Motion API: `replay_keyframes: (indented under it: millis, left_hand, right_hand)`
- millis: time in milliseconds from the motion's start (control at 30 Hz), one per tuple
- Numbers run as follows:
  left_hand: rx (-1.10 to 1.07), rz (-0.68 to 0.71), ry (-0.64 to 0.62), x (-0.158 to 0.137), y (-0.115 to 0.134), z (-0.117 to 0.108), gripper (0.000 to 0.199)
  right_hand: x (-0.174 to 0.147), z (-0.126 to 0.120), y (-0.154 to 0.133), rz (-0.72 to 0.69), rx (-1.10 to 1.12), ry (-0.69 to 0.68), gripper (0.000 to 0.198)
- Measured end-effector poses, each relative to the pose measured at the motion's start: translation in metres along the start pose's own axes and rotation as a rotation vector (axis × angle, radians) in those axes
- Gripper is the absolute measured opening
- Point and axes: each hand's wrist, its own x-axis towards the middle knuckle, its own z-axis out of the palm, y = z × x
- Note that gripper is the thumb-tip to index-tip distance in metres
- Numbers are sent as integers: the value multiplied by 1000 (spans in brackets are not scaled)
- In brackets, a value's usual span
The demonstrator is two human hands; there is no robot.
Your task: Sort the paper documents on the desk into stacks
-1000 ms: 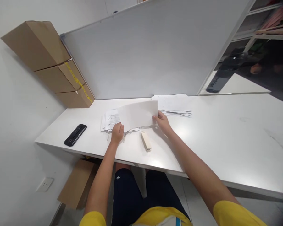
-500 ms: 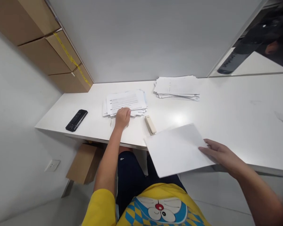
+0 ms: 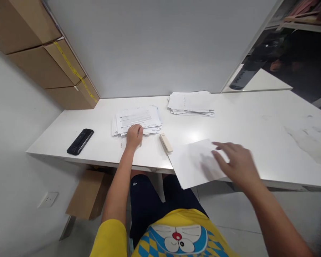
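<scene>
My left hand (image 3: 134, 136) rests closed at the front edge of a pile of printed papers (image 3: 139, 119); whatever its curled fingers hold, if anything, is hidden. My right hand (image 3: 234, 160) hovers over the right side of a white sheet of paper (image 3: 192, 164), thumb and fingers apart, with nothing in them. The sheet lies on the table's front edge, its near part jutting out over my lap. A cream stapler (image 3: 166, 142) lies between the printed pile and the sheet, close to the sheet's left corner.
A second pile of papers (image 3: 191, 101) lies at the back of the white table (image 3: 246, 125). On the left is a black phone-like device (image 3: 80, 141). Cardboard boxes (image 3: 60, 67) are stacked in the back left corner, and another box (image 3: 85, 192) stands under the table.
My right hand has let go of the white sheet, which has come down onto the table edge. My left hand has stayed by the printed pile. The view has shifted slightly right.
</scene>
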Motion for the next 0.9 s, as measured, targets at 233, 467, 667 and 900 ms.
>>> replay_keyframes:
  millis: [233,467,667,900]
  left_hand:
    - [-25,-9,-17,0,-3,1,31]
    - [1,-19,-36,1,-3,4,30]
    - [3,31,-57,0,5,-6,33]
    - [39,83,-65,3,-4,1,33]
  right_hand:
    - [7,59,-79,-238,-95,-103,52]
    - [-1,81,-80,-206,-104,-14,60]
    - [-19,70,-57,-197,-68,-5,61]
    - [-80,53,11,-297,0,-198,62]
